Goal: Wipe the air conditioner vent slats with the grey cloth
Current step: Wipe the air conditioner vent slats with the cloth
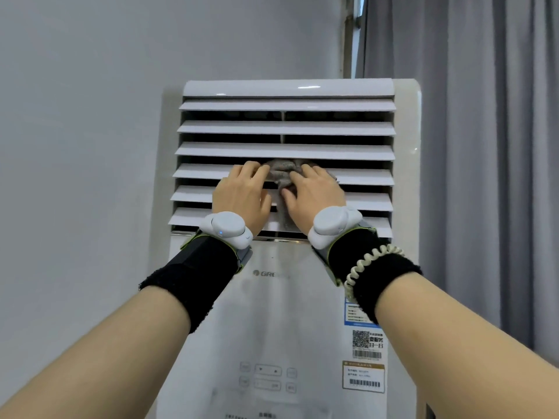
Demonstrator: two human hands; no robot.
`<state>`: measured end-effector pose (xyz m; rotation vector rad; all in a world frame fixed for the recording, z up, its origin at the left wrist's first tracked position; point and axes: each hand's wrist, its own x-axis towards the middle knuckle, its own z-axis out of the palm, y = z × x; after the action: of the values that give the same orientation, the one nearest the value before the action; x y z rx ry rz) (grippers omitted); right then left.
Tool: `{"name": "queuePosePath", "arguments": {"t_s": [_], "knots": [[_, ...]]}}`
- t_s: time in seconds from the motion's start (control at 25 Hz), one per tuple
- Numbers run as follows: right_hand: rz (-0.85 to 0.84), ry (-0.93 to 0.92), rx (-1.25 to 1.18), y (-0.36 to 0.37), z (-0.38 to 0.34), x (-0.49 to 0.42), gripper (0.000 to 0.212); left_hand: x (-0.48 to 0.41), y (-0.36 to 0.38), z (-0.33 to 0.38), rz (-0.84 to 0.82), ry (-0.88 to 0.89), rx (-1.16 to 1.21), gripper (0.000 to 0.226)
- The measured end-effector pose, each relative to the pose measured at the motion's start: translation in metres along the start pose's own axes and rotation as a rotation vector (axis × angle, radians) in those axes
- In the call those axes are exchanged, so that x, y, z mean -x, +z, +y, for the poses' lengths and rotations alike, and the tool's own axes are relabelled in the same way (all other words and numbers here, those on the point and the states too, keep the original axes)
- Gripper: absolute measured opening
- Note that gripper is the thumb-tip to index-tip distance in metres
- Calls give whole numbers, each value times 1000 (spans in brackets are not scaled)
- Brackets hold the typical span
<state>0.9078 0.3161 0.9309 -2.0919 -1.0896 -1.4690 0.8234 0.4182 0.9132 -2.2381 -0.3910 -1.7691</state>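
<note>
A white floor-standing air conditioner fills the middle of the head view, with several horizontal vent slats (284, 128) across its upper part. The grey cloth (280, 171) is bunched on the middle slats, partly tucked into the gap under the third slat. My left hand (242, 195) presses on the cloth's left side, fingers curled over it. My right hand (314, 193) covers the cloth's right side, thumb on its lower fold. Most of the cloth is hidden under both hands. Both wrists carry white sensor pods and black bands.
Below the vent is the unit's front panel (272, 322) with a logo, buttons and stickers at the right. A plain grey wall (90, 116) lies to the left. Grey curtains (484, 146) hang to the right, close to the unit's side.
</note>
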Motion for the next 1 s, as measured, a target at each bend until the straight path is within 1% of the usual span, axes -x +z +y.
{"name": "queuePosePath", "arguments": {"t_s": [0.08, 0.2, 0.32, 0.48, 0.64, 0.84, 1.0], "knots": [[12, 75, 16, -2, 5, 0, 38, 6, 1, -15, 7, -28, 0, 41], [29, 166, 103, -1, 7, 0, 42, 11, 6, -40, 4, -71, 20, 43], [18, 213, 174, 6, -10, -3, 47, 11, 10, -68, 7, -57, 42, 47], [33, 215, 176, 20, -50, -15, 44, 9, 10, -111, 54, -75, 113, 54], [64, 274, 226, 28, -72, -20, 36, 9, 9, -146, 102, -90, 128, 55], [98, 315, 239, 37, -86, -16, 37, 8, 20, -178, 83, -183, 204, 55], [128, 246, 211, 42, -108, -17, 38, 8, 28, -190, 55, -252, 322, 54]]}}
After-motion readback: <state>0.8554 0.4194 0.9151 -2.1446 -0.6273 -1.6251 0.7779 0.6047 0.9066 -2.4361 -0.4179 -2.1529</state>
